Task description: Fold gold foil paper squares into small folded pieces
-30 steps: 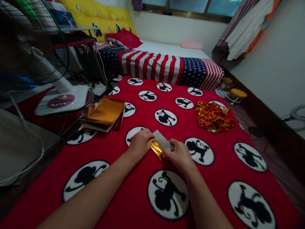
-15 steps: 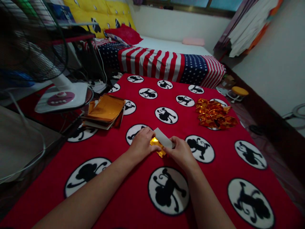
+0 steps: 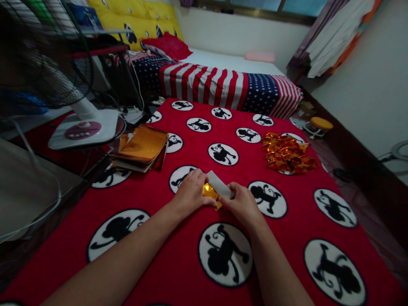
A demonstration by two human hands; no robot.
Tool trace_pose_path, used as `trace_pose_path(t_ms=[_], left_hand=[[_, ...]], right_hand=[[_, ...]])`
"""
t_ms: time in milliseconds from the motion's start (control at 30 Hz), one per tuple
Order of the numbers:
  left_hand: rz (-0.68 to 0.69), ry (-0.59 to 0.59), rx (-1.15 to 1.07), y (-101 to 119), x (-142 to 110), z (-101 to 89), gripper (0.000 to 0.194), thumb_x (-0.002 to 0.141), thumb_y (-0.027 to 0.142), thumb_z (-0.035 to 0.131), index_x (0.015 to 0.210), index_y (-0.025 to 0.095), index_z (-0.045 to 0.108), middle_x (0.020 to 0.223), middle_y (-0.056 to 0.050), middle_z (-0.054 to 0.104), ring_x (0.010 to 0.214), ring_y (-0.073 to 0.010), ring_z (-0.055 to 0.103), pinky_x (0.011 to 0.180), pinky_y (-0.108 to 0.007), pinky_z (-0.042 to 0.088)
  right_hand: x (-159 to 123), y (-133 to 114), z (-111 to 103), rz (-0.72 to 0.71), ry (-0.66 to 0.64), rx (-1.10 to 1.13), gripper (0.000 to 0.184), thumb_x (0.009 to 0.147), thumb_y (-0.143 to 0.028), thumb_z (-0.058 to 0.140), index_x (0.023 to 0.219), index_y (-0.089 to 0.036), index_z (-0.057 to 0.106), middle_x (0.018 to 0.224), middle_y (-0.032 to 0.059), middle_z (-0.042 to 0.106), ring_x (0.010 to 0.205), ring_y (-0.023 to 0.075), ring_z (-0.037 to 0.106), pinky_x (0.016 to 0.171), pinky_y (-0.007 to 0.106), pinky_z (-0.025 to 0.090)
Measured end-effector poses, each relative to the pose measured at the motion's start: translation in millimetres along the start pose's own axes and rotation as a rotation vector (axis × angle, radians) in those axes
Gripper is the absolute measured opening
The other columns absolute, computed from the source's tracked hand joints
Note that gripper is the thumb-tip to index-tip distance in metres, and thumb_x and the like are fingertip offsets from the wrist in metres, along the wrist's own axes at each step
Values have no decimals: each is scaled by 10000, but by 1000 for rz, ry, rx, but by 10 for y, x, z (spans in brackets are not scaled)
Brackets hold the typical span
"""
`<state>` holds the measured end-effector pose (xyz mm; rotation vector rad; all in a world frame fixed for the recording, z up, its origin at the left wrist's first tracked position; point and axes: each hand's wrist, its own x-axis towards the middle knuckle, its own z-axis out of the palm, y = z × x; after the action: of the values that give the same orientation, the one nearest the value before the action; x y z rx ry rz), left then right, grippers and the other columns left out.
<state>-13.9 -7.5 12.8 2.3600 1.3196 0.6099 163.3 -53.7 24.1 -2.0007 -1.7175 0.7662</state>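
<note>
Between my hands is a sheet of gold foil paper (image 3: 209,191), partly folded, its pale back (image 3: 219,185) showing as a strip along the far side. My left hand (image 3: 193,189) grips its left part, the thumb lying across the shiny gold face. On the other side my right hand (image 3: 241,203) pinches the right end between thumb and fingers. Both hands are just above or on the red cloth (image 3: 178,263) with monkey prints; the fingertips behind the paper are hidden.
At the left edge lies a stack of gold foil sheets (image 3: 140,144). A pile of folded gold foil pieces (image 3: 285,153) sits at the right. A fan (image 3: 84,127) stands left; a bed (image 3: 204,85) with a striped cover is beyond, and a yellow-topped stool (image 3: 321,123) at right.
My left thumb has slid slightly right and down over the gold face of the paper. The right hand stays nearly where it was, and the view has shifted a little.
</note>
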Motion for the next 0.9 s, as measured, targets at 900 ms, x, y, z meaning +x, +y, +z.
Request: trace_pose_path(t_ms=[900], left_hand=[[-74, 77, -132, -181, 86, -69, 186, 729, 21, 550, 711, 165, 668, 850, -38, 585, 799, -155, 577, 749, -282, 480]], right_hand=[[-9, -25, -13, 4, -6, 12, 121, 687, -289, 630, 775, -209, 605, 717, 16, 655, 644, 154, 580, 529, 216, 311]])
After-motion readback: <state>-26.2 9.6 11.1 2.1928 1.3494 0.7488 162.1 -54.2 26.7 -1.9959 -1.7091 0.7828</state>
